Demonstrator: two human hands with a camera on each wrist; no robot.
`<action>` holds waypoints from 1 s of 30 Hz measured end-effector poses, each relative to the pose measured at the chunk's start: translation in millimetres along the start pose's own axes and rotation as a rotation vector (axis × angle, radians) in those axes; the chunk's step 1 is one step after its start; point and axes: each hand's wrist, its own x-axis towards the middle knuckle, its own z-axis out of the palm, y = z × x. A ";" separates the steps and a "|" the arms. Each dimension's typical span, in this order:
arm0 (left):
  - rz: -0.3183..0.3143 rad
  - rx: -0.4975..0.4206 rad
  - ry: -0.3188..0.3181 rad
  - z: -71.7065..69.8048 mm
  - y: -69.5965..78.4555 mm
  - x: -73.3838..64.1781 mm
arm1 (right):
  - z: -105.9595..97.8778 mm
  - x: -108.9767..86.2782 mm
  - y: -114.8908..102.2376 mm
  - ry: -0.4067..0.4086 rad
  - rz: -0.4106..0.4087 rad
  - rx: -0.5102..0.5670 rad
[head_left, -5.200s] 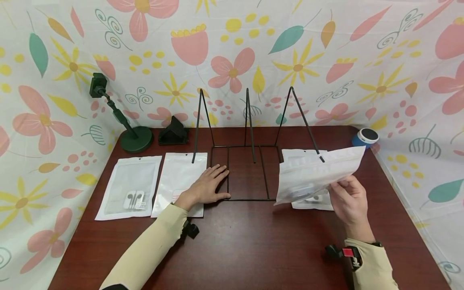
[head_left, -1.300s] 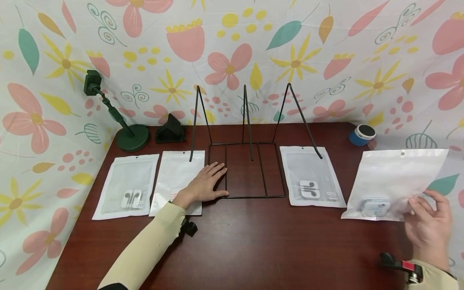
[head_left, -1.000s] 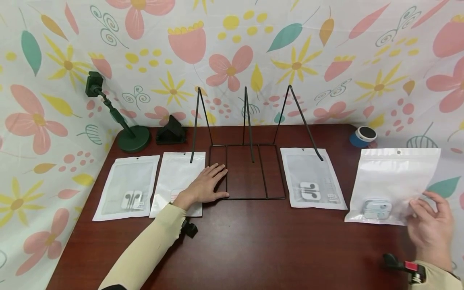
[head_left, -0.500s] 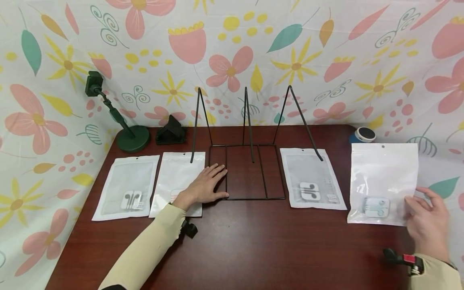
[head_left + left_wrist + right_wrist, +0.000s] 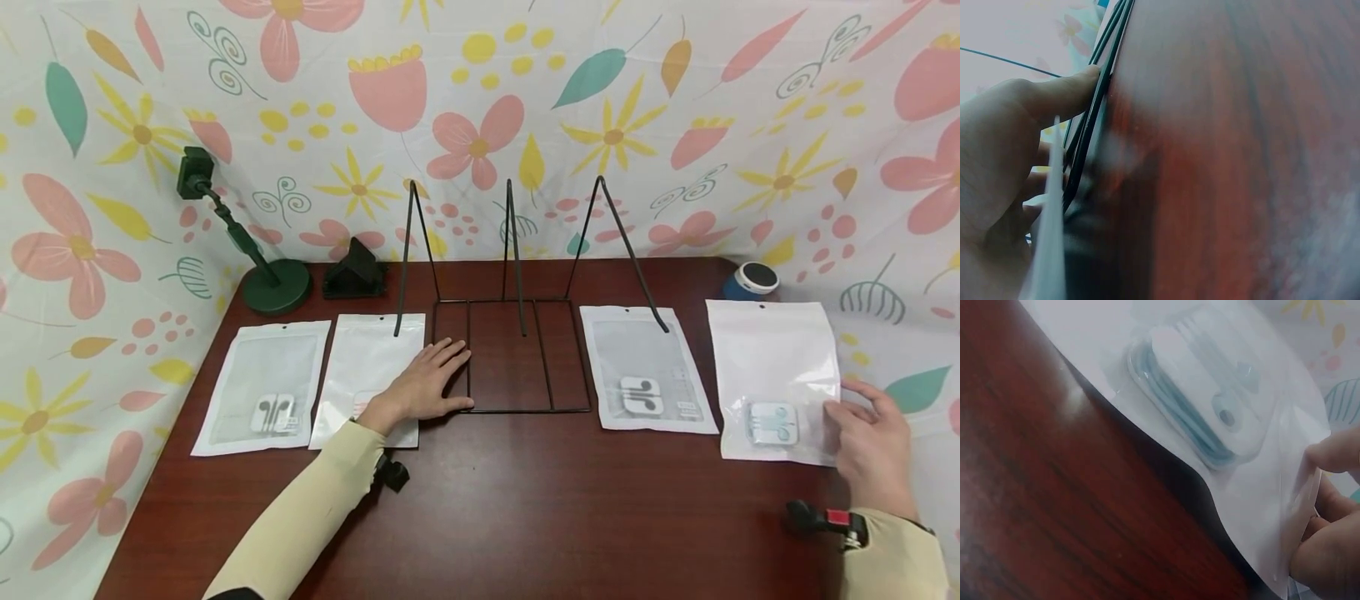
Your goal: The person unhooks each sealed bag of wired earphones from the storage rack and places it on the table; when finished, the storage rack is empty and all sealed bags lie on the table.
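Note:
My right hand (image 5: 876, 446) pinches the right edge of a white zip bag (image 5: 776, 358) at the table's right end. Inside that bag, boxed earphones (image 5: 1204, 394) show through the clear front in the right wrist view. The bag's lower edge lies close over the wood. My left hand (image 5: 422, 387) rests with fingers spread on the left side of a black wire rack (image 5: 551, 375); its thumb touches the front bar in the left wrist view. Beneath the left wrist lies another white bag (image 5: 367, 358), partly covered by the hand.
One bag of earphones (image 5: 262, 375) lies at the far left, and another earphone bag (image 5: 641, 367) lies right of the rack, below its right prong. Behind stand a green stand (image 5: 276, 285), a black holder (image 5: 354, 271) and a blue-white round device (image 5: 752, 282) near the patterned cloth wall.
My right hand carried the bag rightward from over the other earphone bag, then turned it upright and shifted it slightly left and down beside that bag. My left hand stays on the rack.

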 end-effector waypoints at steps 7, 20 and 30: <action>0.003 0.000 0.001 0.6 -0.2 -0.1 | 5.8 7.2 -6.8 0.064 0.035 -0.351; -0.001 0.015 -0.004 0.5 -0.9 1.9 | 9.9 12.7 -12.3 0.068 -0.060 -0.717; -0.001 0.019 -0.004 0.6 -0.6 0.5 | 14.2 13.0 -11.7 0.066 -0.097 -0.900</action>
